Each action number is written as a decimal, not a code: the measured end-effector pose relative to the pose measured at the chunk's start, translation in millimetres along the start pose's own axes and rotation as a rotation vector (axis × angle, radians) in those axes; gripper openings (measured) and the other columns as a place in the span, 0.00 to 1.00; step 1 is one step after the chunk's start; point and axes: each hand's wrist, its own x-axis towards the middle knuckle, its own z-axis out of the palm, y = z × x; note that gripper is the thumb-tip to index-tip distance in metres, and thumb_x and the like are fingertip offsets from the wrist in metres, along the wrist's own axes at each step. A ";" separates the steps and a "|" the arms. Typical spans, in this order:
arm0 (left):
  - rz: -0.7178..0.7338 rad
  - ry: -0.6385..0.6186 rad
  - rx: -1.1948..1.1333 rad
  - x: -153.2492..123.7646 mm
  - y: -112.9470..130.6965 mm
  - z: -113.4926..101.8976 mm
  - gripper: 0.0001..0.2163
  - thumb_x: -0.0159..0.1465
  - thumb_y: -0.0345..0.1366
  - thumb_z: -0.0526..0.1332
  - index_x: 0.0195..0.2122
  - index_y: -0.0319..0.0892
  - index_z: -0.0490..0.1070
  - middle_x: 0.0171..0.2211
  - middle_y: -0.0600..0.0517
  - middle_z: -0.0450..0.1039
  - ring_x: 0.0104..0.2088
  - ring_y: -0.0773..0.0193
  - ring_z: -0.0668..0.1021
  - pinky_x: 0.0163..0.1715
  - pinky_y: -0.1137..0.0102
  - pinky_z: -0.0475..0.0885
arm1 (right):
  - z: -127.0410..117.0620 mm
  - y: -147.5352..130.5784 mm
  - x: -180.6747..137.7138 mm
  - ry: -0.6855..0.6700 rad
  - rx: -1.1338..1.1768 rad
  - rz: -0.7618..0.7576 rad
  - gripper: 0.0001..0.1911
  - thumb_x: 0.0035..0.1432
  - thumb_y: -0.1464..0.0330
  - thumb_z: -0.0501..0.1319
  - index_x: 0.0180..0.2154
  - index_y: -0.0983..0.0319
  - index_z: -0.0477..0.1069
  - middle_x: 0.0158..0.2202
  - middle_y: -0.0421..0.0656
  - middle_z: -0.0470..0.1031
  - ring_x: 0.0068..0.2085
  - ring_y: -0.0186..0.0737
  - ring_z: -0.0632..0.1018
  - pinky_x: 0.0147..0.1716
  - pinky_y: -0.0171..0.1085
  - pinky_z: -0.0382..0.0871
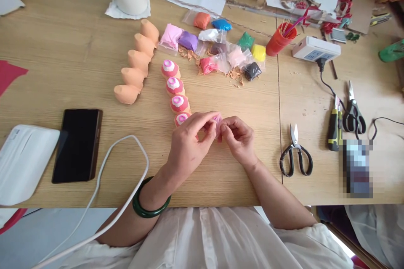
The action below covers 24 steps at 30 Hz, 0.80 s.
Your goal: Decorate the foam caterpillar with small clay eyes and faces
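My left hand [188, 143] and my right hand [238, 138] meet over the wooden table [63, 50], near its front edge. Both pinch a small piece of pink clay [217, 121] between thumbs and fingertips. Just left of my fingers runs a row of pink clay cakes with white tops [174, 86]; the nearest one [181, 119] is partly hidden by my left hand. Further left sits a row of plain orange clay shapes [138, 63]. A green bangle [148, 209] circles my left wrist.
Bags of coloured clay [217, 46] lie behind the cakes, with a red cup of sticks [277, 41] and a power strip [315, 48]. Scissors [295, 153], more cutters [353, 111] lie right. A black phone [77, 145], white box [22, 162] and white cable [123, 176] lie left.
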 end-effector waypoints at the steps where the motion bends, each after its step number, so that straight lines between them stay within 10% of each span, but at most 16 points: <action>1: 0.002 0.019 -0.019 -0.7 0.9 0.6 0.09 0.71 0.27 0.63 0.49 0.42 0.79 0.43 0.53 0.85 0.40 0.69 0.86 0.44 0.77 0.81 | -0.4 -0.1 0.0 0.011 -0.030 -0.017 0.16 0.67 0.54 0.65 0.33 0.58 0.73 0.25 0.37 0.74 0.24 0.33 0.73 0.24 0.35 0.66; 9: 0.072 0.032 -0.046 -4.7 2.9 4.0 0.13 0.71 0.25 0.64 0.55 0.43 0.76 0.45 0.52 0.85 0.42 0.69 0.86 0.47 0.78 0.82 | -7.4 -3.6 2.3 -0.038 -0.132 -0.101 0.11 0.67 0.59 0.65 0.36 0.59 0.70 0.27 0.37 0.72 0.23 0.30 0.69 0.22 0.33 0.63; 19: 0.132 0.050 0.050 -10.0 2.0 9.2 0.14 0.68 0.21 0.63 0.51 0.43 0.71 0.38 0.55 0.80 0.36 0.70 0.83 0.43 0.77 0.80 | -7.2 -5.4 5.5 -0.029 -0.591 -0.619 0.13 0.65 0.79 0.59 0.30 0.59 0.63 0.24 0.34 0.60 0.24 0.29 0.60 0.23 0.32 0.56; 24: 0.077 0.093 -0.003 -11.1 6.1 11.8 0.15 0.66 0.21 0.64 0.49 0.44 0.68 0.37 0.57 0.78 0.35 0.72 0.82 0.40 0.79 0.79 | 1.2 -5.9 0.4 0.077 -0.572 -0.558 0.14 0.66 0.77 0.58 0.29 0.58 0.60 0.23 0.33 0.58 0.23 0.29 0.59 0.22 0.33 0.54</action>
